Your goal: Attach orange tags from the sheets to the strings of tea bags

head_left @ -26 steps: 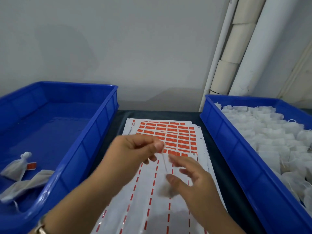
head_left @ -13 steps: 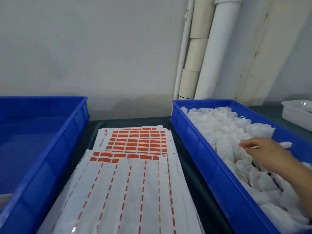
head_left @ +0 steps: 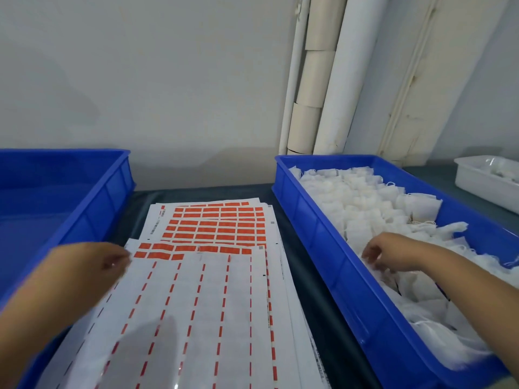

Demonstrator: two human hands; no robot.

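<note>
Right crate (head_left: 309, 220) full: tea bags (head_left: 365, 197); right hand (head_left: 393, 255) inside.

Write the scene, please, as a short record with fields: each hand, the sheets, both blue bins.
left hand: blurred, at the left edge of the top sheet; grip not clear
right hand: inside the right bin, fingers curled down among the tea bags; hold not clear
top sheet: mostly peeled, two short rows of orange tags left at the far end
lower sheets: fuller tag rows
right bin: filled with white tea bags
left bin: visible part shows no bags
</note>
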